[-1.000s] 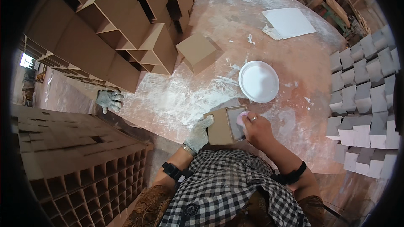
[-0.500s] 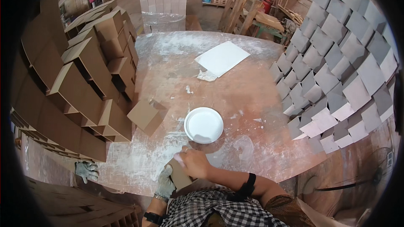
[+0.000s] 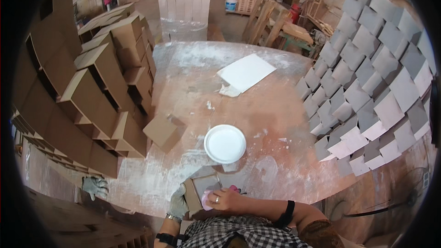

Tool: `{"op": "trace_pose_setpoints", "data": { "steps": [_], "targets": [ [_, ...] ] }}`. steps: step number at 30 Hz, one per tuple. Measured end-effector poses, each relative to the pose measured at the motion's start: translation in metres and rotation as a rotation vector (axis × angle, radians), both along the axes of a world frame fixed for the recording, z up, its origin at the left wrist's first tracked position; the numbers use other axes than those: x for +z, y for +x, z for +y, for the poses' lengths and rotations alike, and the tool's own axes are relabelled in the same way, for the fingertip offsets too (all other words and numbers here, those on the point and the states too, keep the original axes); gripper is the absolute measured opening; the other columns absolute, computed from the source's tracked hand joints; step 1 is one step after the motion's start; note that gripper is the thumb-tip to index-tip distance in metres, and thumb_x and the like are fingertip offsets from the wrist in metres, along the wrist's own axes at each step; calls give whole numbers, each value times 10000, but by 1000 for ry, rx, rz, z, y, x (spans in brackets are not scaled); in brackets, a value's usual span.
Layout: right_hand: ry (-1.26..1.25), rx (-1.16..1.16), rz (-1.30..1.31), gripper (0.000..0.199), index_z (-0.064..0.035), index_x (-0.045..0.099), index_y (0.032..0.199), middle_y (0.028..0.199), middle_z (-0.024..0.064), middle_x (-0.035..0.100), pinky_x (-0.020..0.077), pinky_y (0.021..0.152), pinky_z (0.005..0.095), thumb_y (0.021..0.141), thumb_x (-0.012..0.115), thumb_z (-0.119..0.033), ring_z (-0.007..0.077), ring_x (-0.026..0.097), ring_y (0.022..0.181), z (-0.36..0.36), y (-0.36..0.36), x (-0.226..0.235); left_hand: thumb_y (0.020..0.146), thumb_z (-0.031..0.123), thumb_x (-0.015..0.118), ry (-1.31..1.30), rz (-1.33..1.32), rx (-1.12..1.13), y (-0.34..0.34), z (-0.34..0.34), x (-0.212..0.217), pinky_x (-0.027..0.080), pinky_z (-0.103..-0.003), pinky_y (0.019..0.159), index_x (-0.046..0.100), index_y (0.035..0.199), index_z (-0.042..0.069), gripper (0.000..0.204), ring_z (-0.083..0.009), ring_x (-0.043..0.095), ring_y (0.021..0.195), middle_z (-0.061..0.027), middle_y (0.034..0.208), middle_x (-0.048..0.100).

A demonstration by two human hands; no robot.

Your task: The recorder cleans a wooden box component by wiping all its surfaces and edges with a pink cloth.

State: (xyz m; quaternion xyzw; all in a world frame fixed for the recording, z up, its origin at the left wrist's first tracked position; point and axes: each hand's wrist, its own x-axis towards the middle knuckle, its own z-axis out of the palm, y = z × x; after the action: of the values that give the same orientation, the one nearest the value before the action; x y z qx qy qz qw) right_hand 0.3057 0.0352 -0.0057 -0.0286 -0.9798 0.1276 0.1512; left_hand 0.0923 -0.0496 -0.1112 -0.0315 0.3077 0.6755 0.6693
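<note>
My left hand (image 3: 178, 203), in a grey work glove, grips the side of a small brown open box (image 3: 193, 196) close to my body. The box is tilted, so its hollow inside shows. My bare right hand (image 3: 225, 199), with a ring on one finger, is closed on a soft pink pad (image 3: 207, 200) held against the box's right edge. What the pad is made of I cannot make out. Just beyond the box stands a round white dish (image 3: 224, 144) with white liquid-looking stuff in it.
Brown boxes (image 3: 94, 96) are stacked high on the left, whitish boxes (image 3: 360, 101) on the right. A single brown box (image 3: 161, 132) and a white sheet (image 3: 248, 72) lie on the stained table (image 3: 294, 174). A grey glove (image 3: 95, 187) rests at the left edge; a fan (image 3: 409, 193) stands lower right.
My right hand has moved from the box's far end to its right edge with the pink pad. The box has turned so its open side shows. The whole view has shifted slightly.
</note>
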Motion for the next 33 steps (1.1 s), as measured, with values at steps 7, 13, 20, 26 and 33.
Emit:
{"op": "trace_pose_setpoints", "data": {
  "steps": [7,13,20,26,33],
  "targets": [
    [-390,-424,218,302,-79,626,981,984,112,594,516,682,351,679,644,-65,292,606,850,-14,-3,-24,842,133,634,9,453,-421,22,-81,-8,501,-269,770,571,1131,20,317,-160,597,903,-82,1041,614],
    [-353,-463,243,390,-55,629,1032,931,152,566,503,643,372,645,676,-43,327,592,771,-25,-12,3,806,80,661,104,163,-2,33,-48,32,548,-279,750,553,1126,6,346,-185,628,894,-103,1019,625],
    [-300,-574,201,355,-67,629,1010,930,132,566,501,627,380,660,672,-30,324,597,763,-4,-17,18,825,56,626,149,-170,35,31,-42,22,575,-348,773,512,1175,30,368,-215,629,943,-106,1030,619],
    [-251,-752,119,223,-87,632,951,899,118,569,490,613,400,730,628,-113,329,590,758,12,-32,0,870,120,595,-8,-69,-15,37,-33,23,545,-376,841,506,1174,37,328,-234,615,961,-108,1063,607],
    [-226,-355,91,278,-32,586,987,964,137,547,479,644,393,715,611,-78,316,560,811,12,-40,15,890,129,570,45,-54,15,35,-19,40,489,-413,938,480,1212,21,352,-263,573,1050,-128,1152,573]
  ]
}}
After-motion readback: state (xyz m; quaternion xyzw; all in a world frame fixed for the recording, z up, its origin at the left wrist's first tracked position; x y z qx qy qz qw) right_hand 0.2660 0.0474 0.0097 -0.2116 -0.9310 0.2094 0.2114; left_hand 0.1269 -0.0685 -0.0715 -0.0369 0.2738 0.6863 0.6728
